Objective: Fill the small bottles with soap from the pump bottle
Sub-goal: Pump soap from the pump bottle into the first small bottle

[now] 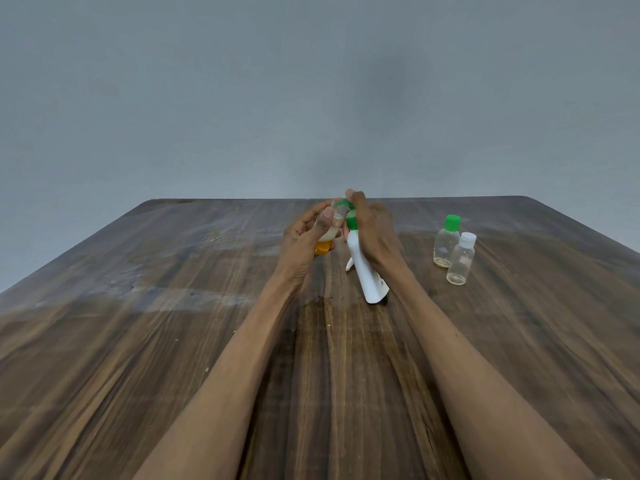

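My left hand (304, 233) holds a small clear bottle (329, 233) tilted in the air, with orange soap pooled at its lower end. Its open neck points up toward the green pump head. My right hand (372, 230) grips the top of the white pump bottle (365, 268), which leans to the left with its base on the wooden table (173, 341). The green collar of the pump shows just under my fingers. The nozzle tip is hidden between the two hands.
Two more small clear bottles stand at the right: one with a green cap (447, 241) and one with a white cap (461, 258) in front of it. A small white piece (349, 264) lies behind the pump bottle. A grey wall rises behind the table's far edge.
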